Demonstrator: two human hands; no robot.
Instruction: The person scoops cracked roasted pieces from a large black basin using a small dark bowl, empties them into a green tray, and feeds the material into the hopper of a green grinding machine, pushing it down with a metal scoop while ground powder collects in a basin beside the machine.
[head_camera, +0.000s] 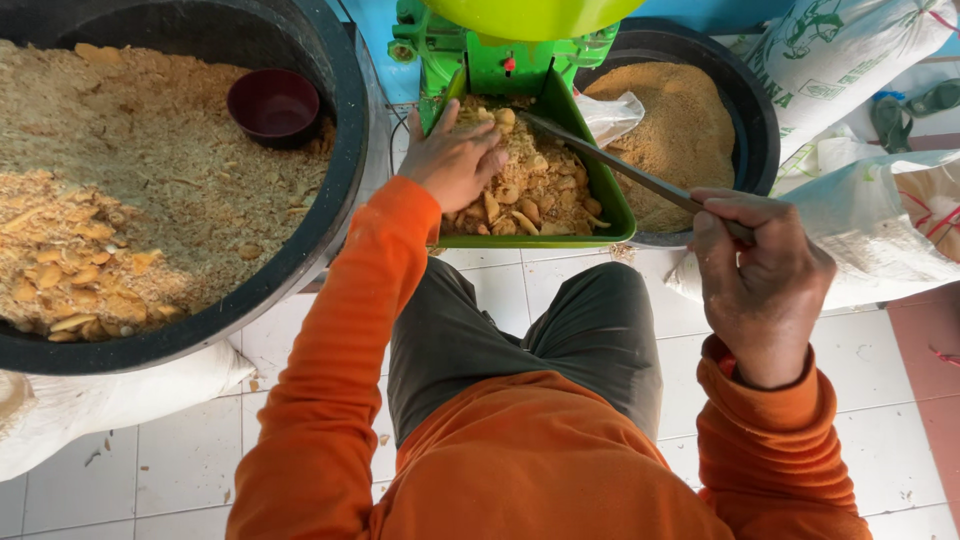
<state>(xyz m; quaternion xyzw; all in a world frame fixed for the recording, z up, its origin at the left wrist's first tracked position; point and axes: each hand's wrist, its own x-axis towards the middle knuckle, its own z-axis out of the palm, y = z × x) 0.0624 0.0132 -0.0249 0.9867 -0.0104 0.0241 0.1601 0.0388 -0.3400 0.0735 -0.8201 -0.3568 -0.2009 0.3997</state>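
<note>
Green tray (612, 200) over white tiled floor (560, 290), seemingly indoors.

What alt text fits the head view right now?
Left hand presses into pale chips in a green tray while the right hand holds a thin metal rod angled into it; large black tubs of crumbs flank the tray.

white woven sack with green print (850, 50) was seen far right | plain white sack (880, 230) was laid right, nearer
</note>
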